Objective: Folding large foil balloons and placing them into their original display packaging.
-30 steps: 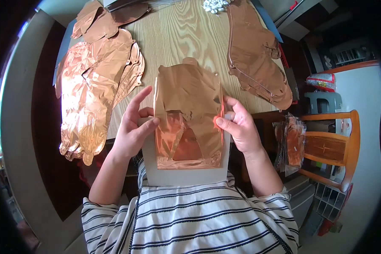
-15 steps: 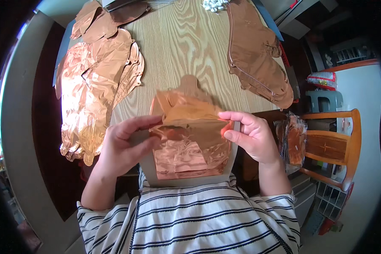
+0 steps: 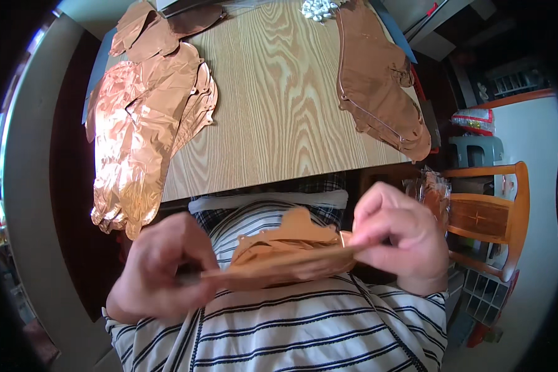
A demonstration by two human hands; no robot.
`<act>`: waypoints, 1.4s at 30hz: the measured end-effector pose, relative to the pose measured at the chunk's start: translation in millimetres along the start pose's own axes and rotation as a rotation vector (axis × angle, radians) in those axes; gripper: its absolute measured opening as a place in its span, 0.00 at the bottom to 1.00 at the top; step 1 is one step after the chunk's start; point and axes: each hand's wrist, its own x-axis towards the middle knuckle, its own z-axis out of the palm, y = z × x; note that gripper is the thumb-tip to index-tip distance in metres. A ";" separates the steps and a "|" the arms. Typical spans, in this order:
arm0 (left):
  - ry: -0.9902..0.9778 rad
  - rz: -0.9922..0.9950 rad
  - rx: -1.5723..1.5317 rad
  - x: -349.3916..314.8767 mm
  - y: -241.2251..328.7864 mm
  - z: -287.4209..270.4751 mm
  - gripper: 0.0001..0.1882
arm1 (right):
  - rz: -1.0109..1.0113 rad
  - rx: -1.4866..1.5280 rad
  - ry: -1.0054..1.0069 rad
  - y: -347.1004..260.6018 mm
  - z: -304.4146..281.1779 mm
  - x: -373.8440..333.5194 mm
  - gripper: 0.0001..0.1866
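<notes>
Copper-coloured crinkled foil sheet (image 3: 291, 251) was pinched flat between both hands, close over the striped shirt (image 3: 304, 335): the left hand (image 3: 158, 270) gripped its left end, the right hand (image 3: 397, 239) clamped its right end between thumb and fingers. One sheet in hand, then, and seemingly mid-fold. Beyond, on the pale wooden table (image 3: 273, 105), lay two heaps of shiny copper foil shapes, a left heap (image 3: 146, 124) and a right heap (image 3: 378, 77), apparently still waiting.

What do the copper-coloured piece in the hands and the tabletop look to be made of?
The copper-coloured folded piece looks like thin metallised foil film: shiny and creased, like the crinkled foil pile. The tabletop looks like pale wood or wood-look laminate, matte, with a bold grain pattern.
</notes>
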 end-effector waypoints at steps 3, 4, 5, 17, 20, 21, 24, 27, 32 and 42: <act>0.138 -0.312 -0.129 39.4 -34.9 -4.0 0.14 | 0.260 0.004 0.076 38.5 -4.8 31.8 0.08; 0.104 -0.416 -0.218 60.7 -56.5 -10.8 0.10 | 0.379 0.093 0.107 61.7 -8.6 44.8 0.09; 0.097 -0.469 -0.335 77.5 -68.7 -10.9 0.11 | 0.448 0.160 0.134 92.2 -11.1 61.2 0.09; 0.087 0.583 0.747 151.4 -122.8 58.4 0.29 | 0.389 -0.192 0.285 170.8 -24.1 101.9 0.14; 0.109 0.559 0.761 153.6 -138.9 65.8 0.31 | 0.096 -0.559 0.556 161.6 -11.9 91.1 0.19; 0.122 0.536 0.766 153.1 -139.0 66.1 0.32 | -0.012 -0.704 0.642 153.8 -4.3 81.8 0.21; 0.165 0.473 0.786 149.7 -135.2 67.8 0.33 | 0.209 -0.686 0.619 143.8 17.1 35.1 0.23; 0.194 0.410 0.827 146.3 -130.4 72.8 0.36 | 0.419 -0.533 0.629 143.9 45.2 0.6 0.26; 0.181 0.350 0.905 147.9 -115.0 72.1 0.40 | 0.420 -0.076 0.608 158.9 60.3 4.8 0.22; -0.033 0.006 0.682 182.0 -85.4 35.5 0.21 | 0.403 0.519 0.646 162.8 68.7 2.1 0.09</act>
